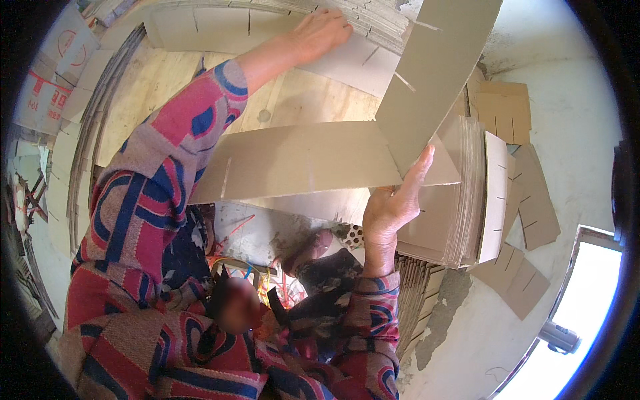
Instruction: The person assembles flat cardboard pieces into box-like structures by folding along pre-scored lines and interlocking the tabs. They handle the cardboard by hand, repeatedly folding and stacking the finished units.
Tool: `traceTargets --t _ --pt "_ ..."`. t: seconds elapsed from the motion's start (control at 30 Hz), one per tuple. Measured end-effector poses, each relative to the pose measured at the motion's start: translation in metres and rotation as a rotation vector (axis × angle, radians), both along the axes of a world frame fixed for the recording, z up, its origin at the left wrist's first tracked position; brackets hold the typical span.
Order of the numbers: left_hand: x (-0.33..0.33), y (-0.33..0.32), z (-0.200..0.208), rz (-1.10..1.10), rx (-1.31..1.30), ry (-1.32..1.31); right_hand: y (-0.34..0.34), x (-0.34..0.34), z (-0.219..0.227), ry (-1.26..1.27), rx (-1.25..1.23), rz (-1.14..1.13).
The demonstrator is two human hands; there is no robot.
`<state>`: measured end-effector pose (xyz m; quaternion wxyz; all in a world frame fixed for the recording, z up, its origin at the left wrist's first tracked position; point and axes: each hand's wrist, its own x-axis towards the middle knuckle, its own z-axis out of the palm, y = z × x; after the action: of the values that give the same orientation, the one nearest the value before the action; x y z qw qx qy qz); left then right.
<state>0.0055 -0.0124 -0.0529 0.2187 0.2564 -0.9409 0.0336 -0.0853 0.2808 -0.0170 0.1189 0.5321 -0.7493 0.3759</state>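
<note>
Two slotted cardboard strips [300, 160], meeting at an angle, were above the near right part of the plywood tabletop [317, 97], the right hand [395, 203] grasping them between thumb and fingers where they met. Over the tabletop's far edge, the left hand [325, 33] was at a pile of cardboard strips [377, 19], fingers bent, though whether they gripped one I could not tell. To the tabletop's right stood a stack of cardboard sheets [472, 193].
</note>
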Motion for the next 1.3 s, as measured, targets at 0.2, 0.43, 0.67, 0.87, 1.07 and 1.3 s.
traceTargets --t 0.2,0.43,0.67,0.87,1.07,1.3 --pt "0.003 0.015 0.017 0.033 0.184 -0.075 -0.002 0.001 0.004 0.0 -0.001 0.022" --pt "0.001 0.006 0.011 -0.061 -0.218 0.003 -0.003 0.001 0.006 0.001 0.002 -0.01" --pt "0.014 -0.001 -0.002 -0.126 -0.18 0.014 -0.002 0.005 0.01 -0.038 0.002 0.027" --pt "0.015 0.011 0.018 -0.168 0.209 -0.157 0.002 0.005 0.009 -0.155 0.057 0.047" --pt "0.006 0.037 0.021 -0.229 0.032 -0.2 0.003 0.002 0.005 -0.02 0.05 0.1" --pt "0.006 0.077 0.043 -0.346 0.036 -0.091 0.006 0.002 0.005 -0.007 0.113 0.046"
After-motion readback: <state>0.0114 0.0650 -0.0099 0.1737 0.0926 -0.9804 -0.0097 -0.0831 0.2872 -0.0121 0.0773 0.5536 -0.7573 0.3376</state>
